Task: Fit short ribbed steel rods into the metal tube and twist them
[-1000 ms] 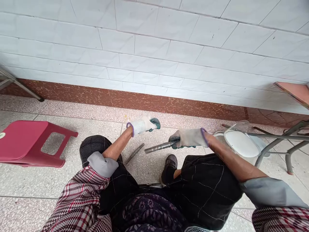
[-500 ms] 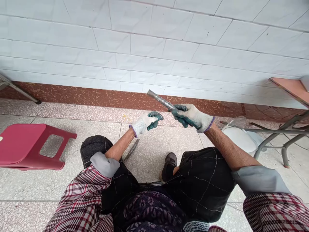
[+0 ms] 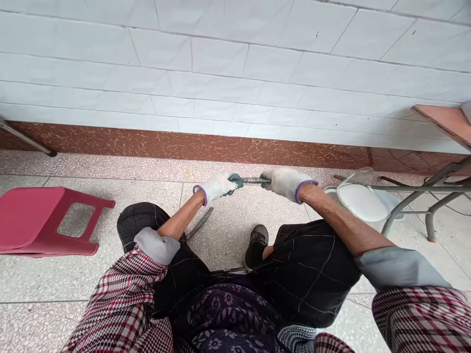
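Observation:
Both hands wear white knitted gloves with green-coated palms and purple cuffs. Between them, level in front of my knees, is a wire-wound metal rod point(image 3: 253, 180); only its ribbed, shiny middle shows, with both ends hidden in the gloves. My left hand point(image 3: 226, 185) is closed round the left end. On the right end, my right hand point(image 3: 281, 181) is closed too, its back turned to me and slightly blurred. A similar dark grey ribbed piece point(image 3: 200, 223) lies on the floor by my left knee.
A red plastic stool point(image 3: 33, 218) stands at the left. On the right are a white round lid-like thing point(image 3: 362, 202), metal legs point(image 3: 408, 211) and a reddish board point(image 3: 441, 120). Ahead rises a white tiled wall point(image 3: 221, 73) with a brown skirting.
My left hand, free of the rod before, has closed on its left end. My right hand has turned over and lowered the rod from a slant to level.

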`<move>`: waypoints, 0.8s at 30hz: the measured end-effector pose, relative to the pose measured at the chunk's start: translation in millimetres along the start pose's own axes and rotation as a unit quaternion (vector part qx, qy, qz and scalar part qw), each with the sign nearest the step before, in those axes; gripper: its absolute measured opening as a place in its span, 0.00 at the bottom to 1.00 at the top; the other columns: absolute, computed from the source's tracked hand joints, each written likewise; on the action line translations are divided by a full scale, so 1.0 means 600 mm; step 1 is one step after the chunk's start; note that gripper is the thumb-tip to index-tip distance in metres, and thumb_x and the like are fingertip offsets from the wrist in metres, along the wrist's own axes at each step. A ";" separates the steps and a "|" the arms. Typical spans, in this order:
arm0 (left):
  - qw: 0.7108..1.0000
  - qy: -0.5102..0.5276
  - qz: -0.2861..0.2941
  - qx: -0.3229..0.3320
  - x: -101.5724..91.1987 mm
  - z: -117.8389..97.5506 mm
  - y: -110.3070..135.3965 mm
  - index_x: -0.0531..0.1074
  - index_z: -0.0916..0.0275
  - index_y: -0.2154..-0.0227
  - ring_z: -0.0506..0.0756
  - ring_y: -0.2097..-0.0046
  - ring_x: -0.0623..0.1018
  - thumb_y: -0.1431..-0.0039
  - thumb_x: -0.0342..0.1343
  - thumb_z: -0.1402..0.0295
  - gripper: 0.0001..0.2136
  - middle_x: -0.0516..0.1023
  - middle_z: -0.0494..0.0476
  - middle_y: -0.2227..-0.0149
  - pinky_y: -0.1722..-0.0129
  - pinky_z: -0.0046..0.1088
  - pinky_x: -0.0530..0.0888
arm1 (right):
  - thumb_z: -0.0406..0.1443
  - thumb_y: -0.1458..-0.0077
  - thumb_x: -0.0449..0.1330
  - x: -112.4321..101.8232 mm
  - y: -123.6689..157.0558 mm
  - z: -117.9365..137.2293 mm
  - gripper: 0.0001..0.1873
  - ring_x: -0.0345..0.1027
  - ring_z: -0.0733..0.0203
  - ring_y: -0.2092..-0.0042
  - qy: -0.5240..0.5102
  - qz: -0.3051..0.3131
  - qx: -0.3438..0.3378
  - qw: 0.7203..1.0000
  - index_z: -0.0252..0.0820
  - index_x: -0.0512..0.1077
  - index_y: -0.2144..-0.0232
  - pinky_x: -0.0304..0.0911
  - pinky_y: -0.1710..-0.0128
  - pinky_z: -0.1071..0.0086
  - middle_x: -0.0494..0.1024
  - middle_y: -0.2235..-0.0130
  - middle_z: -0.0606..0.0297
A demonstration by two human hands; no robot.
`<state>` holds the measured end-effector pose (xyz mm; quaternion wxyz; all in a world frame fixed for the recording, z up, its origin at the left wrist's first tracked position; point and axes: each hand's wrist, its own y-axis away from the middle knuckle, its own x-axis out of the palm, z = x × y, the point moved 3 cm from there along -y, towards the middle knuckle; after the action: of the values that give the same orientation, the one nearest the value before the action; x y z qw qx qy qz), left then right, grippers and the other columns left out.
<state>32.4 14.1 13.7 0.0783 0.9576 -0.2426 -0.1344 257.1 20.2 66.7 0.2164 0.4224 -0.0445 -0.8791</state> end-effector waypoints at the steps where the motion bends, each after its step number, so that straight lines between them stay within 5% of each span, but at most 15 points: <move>1: 1.000 0.002 -0.002 -0.001 0.004 0.001 -0.004 0.78 0.64 0.60 0.50 0.72 0.74 0.36 0.62 0.65 0.08 0.76 0.55 0.72 0.76 0.23 0.67 | 0.43 0.36 0.63 -0.006 -0.006 -0.001 0.15 0.73 0.53 0.53 0.029 -0.022 0.017 0.999 0.39 0.77 0.53 0.71 0.57 0.60 0.78 0.49 0.56; 7: 0.998 0.064 0.003 -0.012 0.012 -0.006 -0.030 0.76 0.65 0.59 0.46 0.81 0.67 0.36 0.54 0.75 0.07 0.73 0.49 0.79 0.83 0.21 0.60 | 0.39 0.39 0.60 -0.041 -0.004 0.029 0.09 0.70 0.55 0.63 0.258 -0.122 0.033 0.958 0.42 0.76 0.59 0.59 0.65 0.64 0.78 0.64 0.59; 11: 0.992 0.129 0.016 0.001 0.012 -0.014 -0.030 0.75 0.66 0.59 0.46 0.83 0.68 0.39 0.49 0.81 0.12 0.73 0.48 0.80 0.84 0.21 0.61 | 0.38 0.41 0.60 -0.038 0.007 0.056 0.06 0.61 0.65 0.74 0.079 -0.123 0.010 0.989 0.41 0.74 0.64 0.57 0.75 0.68 0.71 0.73 0.66; 17: 0.993 0.112 -0.015 0.030 0.004 -0.014 -0.030 0.76 0.65 0.63 0.46 0.83 0.64 0.37 0.50 0.78 0.10 0.69 0.47 0.82 0.84 0.22 0.58 | 0.39 0.45 0.64 -0.019 0.020 0.079 0.09 0.56 0.71 0.81 -0.184 0.004 -0.005 0.983 0.39 0.74 0.66 0.53 0.87 0.74 0.67 0.76 0.71; 21: 0.998 0.039 -0.040 0.021 -0.010 -0.014 -0.029 0.78 0.66 0.67 0.45 0.81 0.63 0.37 0.55 0.75 0.07 0.69 0.49 0.81 0.81 0.22 0.59 | 0.41 0.48 0.68 -0.012 0.030 0.068 0.14 0.56 0.73 0.82 -0.175 0.137 -0.009 0.975 0.38 0.77 0.62 0.53 0.87 0.77 0.68 0.77 0.72; 24: 0.999 -0.019 -0.003 0.031 -0.011 -0.014 -0.016 0.79 0.66 0.60 0.48 0.72 0.73 0.37 0.58 0.72 0.06 0.78 0.54 0.70 0.72 0.22 0.69 | 0.41 0.50 0.72 -0.013 0.040 0.046 0.15 0.62 0.71 0.80 -0.094 0.162 0.006 0.982 0.39 0.79 0.62 0.57 0.84 0.76 0.72 0.75 0.70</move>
<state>33.7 26.5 20.9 0.0434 0.9576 -0.2449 -0.1452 248.6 -0.9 96.3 0.3480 0.3262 -0.1382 -0.8680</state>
